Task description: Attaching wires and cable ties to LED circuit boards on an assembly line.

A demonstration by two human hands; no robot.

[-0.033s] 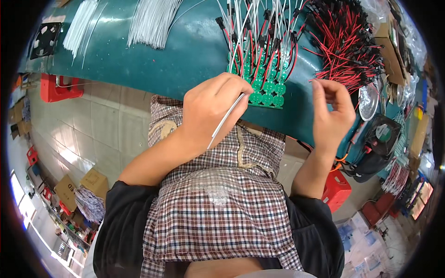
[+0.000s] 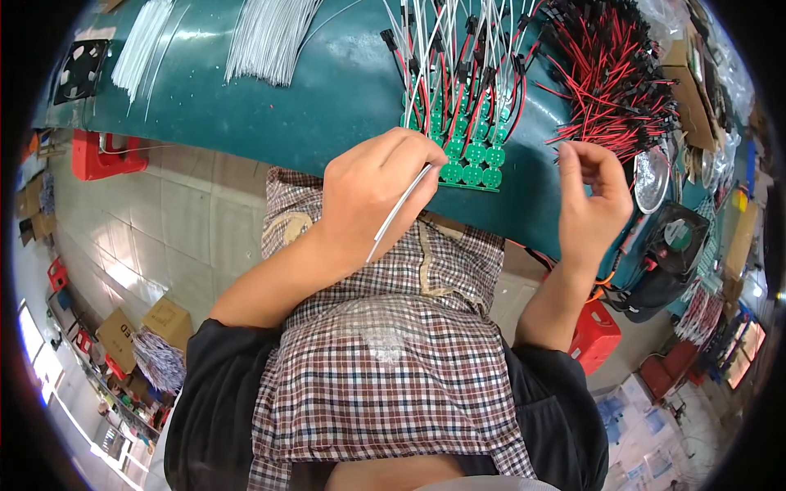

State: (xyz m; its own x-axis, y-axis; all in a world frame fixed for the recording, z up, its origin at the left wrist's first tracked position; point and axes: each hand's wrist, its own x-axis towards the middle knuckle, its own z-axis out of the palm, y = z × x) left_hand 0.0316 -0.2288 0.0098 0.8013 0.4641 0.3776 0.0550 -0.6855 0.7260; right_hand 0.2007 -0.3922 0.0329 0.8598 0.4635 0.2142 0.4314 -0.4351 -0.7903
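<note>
My left hand (image 2: 372, 184) is closed in a pinch at the near left edge of the green circuit board panel (image 2: 472, 173). Thin white wires (image 2: 397, 209) run out from under its fingers toward my wrist. The panel is a grid of small rounded boards, with red-and-black connector leads (image 2: 473, 123) and white wires standing up from its far part. My right hand (image 2: 596, 192) is raised at the near edge of a heap of red-and-black leads (image 2: 610, 90) with black plugs. Its thumb and forefinger tips are together; whatever lies between them is hidden.
Two bundles of white wires, one larger (image 2: 270, 45) and one smaller (image 2: 139, 49), lie on the green table (image 2: 205, 106) at the far left, near a black fan (image 2: 82, 69). A round clear dish (image 2: 651, 180) and another fan (image 2: 678, 237) stand right. Red stools (image 2: 106, 155) show below.
My right hand has shifted slightly to the right, along the near edge of the lead heap. The left hand and the circuit board panel stay where they were.
</note>
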